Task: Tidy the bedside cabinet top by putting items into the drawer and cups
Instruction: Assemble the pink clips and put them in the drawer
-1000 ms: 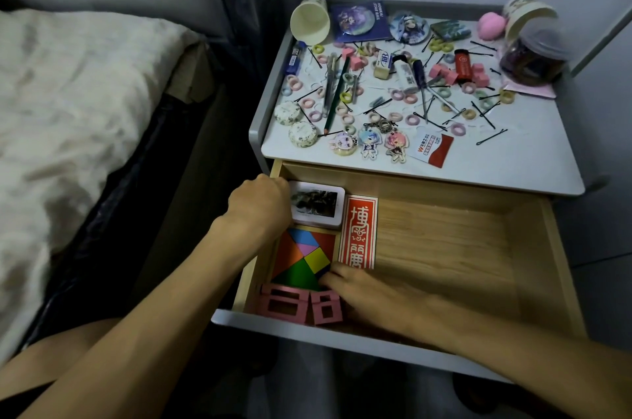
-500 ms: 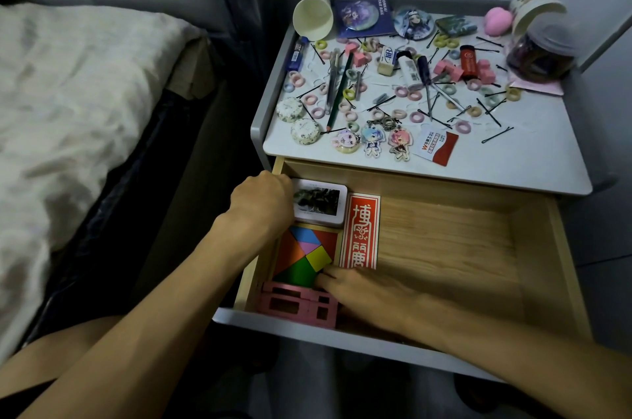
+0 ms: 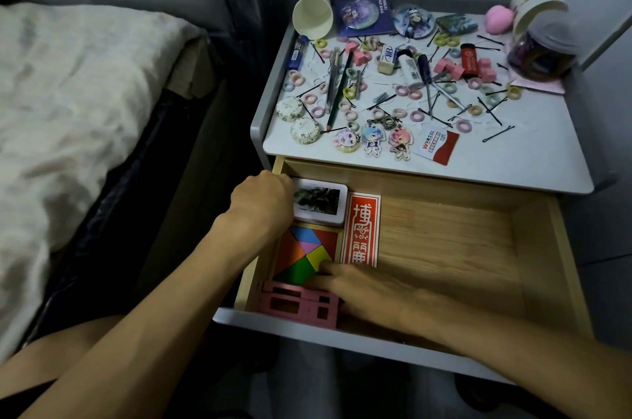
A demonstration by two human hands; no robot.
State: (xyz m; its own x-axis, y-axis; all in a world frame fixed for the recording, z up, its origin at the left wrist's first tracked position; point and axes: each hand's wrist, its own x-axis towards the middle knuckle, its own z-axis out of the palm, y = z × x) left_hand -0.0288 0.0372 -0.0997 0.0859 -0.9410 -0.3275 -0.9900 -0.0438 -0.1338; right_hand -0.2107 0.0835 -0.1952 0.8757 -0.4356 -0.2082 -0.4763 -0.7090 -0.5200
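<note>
Pale, grainy wooden drawer (image 3: 444, 240) stands pulled out under the smooth grey bedside cabinet top (image 3: 513, 162). Along its left side lie a white rounded-corner tin (image 3: 319, 201), a square tangram of flat coloured pieces (image 3: 301, 254) and, at the front, a pink plastic lattice frame (image 3: 297, 305). A red printed card (image 3: 362, 227) lies just right of the tin and tangram. The right hand (image 3: 362, 288) lies flat with straight fingers touching the tangram's front edge and the pink frame. The left hand (image 3: 261, 203) is curled at the tin's left edge; whether it grips anything cannot be told. Pastel ring hair ties (image 3: 415, 115), thin black bobby pins (image 3: 497, 134) and a tipped cream paper cup (image 3: 313, 16) litter the top.
</note>
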